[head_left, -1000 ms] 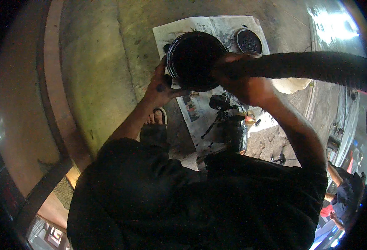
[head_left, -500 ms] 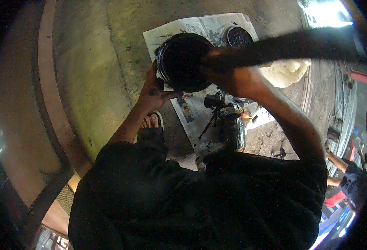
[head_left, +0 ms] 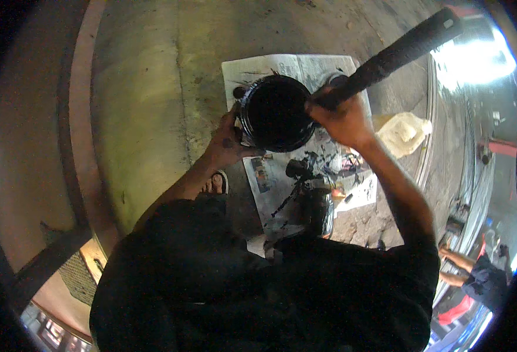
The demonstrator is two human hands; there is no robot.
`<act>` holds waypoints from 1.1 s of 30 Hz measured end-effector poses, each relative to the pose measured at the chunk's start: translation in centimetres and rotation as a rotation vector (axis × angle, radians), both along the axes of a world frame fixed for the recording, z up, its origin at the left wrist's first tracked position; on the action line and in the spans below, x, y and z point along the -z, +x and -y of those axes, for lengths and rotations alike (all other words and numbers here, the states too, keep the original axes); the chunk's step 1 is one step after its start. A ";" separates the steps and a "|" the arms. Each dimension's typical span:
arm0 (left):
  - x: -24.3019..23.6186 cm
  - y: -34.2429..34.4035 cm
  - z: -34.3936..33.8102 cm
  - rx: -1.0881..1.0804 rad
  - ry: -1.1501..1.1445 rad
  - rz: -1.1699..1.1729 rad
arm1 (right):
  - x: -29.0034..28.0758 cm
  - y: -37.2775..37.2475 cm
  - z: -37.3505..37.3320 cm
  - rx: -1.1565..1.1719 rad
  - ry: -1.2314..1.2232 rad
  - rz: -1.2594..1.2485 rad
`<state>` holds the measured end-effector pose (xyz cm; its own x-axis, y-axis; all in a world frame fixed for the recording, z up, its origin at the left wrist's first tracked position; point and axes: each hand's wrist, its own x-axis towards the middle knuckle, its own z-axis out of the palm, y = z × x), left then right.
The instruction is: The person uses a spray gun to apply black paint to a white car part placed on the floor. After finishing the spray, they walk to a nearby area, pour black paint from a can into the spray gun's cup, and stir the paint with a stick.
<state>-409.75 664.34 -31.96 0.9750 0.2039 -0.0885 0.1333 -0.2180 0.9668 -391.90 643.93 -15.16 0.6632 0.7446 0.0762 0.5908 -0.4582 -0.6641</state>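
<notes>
A round can (head_left: 277, 114) with a black-smeared rim and a very dark top stands over the newspaper (head_left: 235, 73). From its left side my left hand (head_left: 228, 144) grips it, fingers and thumb around the wall. My right hand (head_left: 347, 122) is closed on a long dark handle (head_left: 396, 61) with a small hole in its free end, which points up and right. The handle's other end is at the can's right rim; any head or blade there is hidden. Partly behind my right hand lies a round lid (head_left: 333, 77).
Black blobs and smears (head_left: 299, 170) spread over the newspaper. A dark glossy container (head_left: 320, 214) stands close to my legs. Right of the paper lies a crumpled cream bag (head_left: 402, 134). Another person (head_left: 484, 281) is at the far right. A brown beam (head_left: 82, 117) runs along the left.
My right hand has shifted right to the can's rim, and the handle's free end has swung upward. The can and both hands sit lower and further right in view.
</notes>
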 end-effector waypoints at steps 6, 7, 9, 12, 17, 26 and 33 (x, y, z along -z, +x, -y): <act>-0.9 0.2 -0.4 0.025 0.216 -0.022 | 0.2 0.0 -3.6 -0.013 0.107 0.055; -1.0 0.2 -0.4 0.029 0.240 0.020 | 0.1 0.3 -3.3 0.035 0.045 0.027; -0.8 0.2 -0.3 0.031 0.257 0.020 | -0.1 0.5 -1.8 0.016 -0.021 0.085; -0.1 0.5 0.0 0.013 0.145 -0.022 | 0.5 -0.4 0.5 -0.064 -0.106 0.158; 0.7 0.7 0.4 -0.012 0.153 0.099 | 1.6 -2.0 0.0 -0.177 -0.012 0.184; -0.5 1.0 0.4 -0.014 0.232 0.098 | -2.3 -1.0 0.0 -0.021 -0.234 0.095; -0.5 0.7 0.4 -0.015 0.037 0.093 | 1.3 -1.2 0.1 -0.077 0.057 -0.048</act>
